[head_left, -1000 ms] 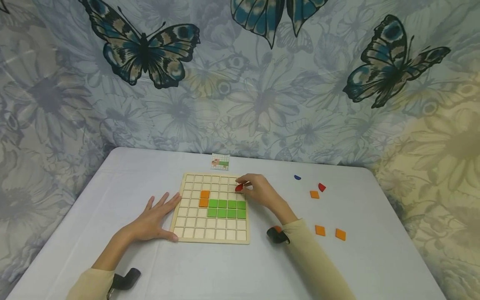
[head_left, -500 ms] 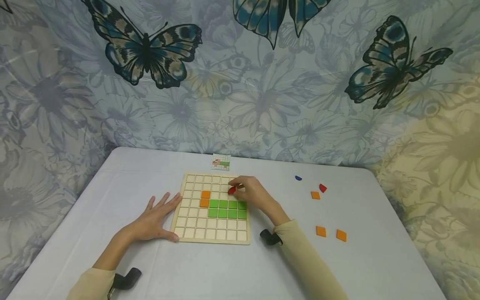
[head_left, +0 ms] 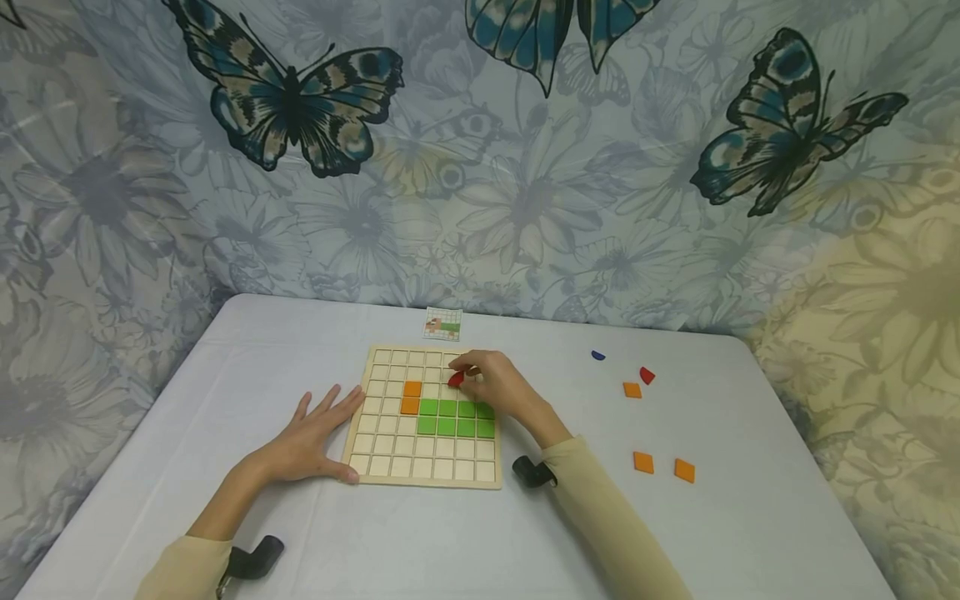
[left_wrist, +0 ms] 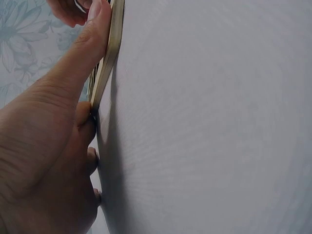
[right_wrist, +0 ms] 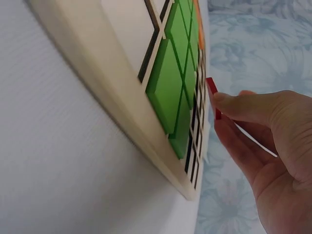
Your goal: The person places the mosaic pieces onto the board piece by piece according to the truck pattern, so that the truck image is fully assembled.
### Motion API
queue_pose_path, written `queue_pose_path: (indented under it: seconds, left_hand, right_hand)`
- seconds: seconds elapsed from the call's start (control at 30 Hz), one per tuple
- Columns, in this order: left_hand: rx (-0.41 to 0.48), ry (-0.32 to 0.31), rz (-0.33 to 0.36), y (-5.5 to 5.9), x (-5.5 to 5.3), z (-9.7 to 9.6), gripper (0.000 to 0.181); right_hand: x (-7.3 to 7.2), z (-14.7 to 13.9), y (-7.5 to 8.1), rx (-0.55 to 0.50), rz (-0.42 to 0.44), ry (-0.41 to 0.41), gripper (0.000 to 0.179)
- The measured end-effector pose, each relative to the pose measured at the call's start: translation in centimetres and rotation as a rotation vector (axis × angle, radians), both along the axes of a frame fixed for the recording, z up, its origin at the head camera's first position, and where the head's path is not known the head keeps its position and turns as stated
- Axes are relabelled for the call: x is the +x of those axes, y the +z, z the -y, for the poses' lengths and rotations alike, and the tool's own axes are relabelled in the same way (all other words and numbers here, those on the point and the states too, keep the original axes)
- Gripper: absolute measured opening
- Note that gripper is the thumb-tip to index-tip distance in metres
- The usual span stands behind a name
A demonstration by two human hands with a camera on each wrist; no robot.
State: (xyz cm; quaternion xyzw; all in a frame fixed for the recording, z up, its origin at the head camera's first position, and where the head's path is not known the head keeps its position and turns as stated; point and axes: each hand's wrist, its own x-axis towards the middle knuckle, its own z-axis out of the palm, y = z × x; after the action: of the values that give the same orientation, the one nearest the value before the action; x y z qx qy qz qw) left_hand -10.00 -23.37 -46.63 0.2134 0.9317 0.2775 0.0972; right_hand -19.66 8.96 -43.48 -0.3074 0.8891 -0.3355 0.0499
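A wooden grid board (head_left: pixel 422 482) lies on the white table, with a block of green square tiles (head_left: pixel 446 417) and two orange square tiles (head_left: pixel 411 397) set in its cells. My right hand (head_left: pixel 498 387) pinches a small red tile (head_left: pixel 456 379) between thumb and fingers over the board's upper right part. In the right wrist view the red tile (right_wrist: pixel 213 98) stands on edge, apart from the green tiles (right_wrist: pixel 170 83). My left hand (head_left: pixel 303 442) is spread flat at the board's left edge, its thumb (left_wrist: pixel 90 41) resting on the rim in the left wrist view.
A small printed card (head_left: pixel 443 324) lies behind the board. To the right are a blue piece (head_left: pixel 597 355), another red piece (head_left: pixel 647 376) and loose orange tiles (head_left: pixel 643 462). A butterfly-patterned cloth (head_left: pixel 525 208) hangs behind the table.
My right hand has moved left over the board with the red tile, from near the right rim further inward. The left hand has stayed in place.
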Motion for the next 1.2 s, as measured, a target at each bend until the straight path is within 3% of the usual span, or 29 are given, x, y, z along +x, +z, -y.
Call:
queue_pose_path:
  seconds: [0.27,0.67,0.93,1.2]
  left_hand:
    - [0.004,0.006,0.007,-0.1,0.2,0.1,0.126]
    - [-0.010,0.009,-0.001,-0.4,0.1,0.1,0.127]
    - [-0.001,0.004,0.004,-0.1,0.0,-0.1,0.126]
    - [-0.012,0.000,0.006,0.1,0.0,0.0,0.125]
  right_hand:
    - [-0.3,1.3,-0.1,-0.036,0.024,0.040,0.031]
    - [-0.4,3.6,-0.2,-0.062,-0.020,0.104,0.029]
    - [-0.1,4.9,-0.6,-0.068,0.027,0.098,0.029]
    - [-0.2,6.4,-1.0,-0.100,0.004,0.115,0.027]
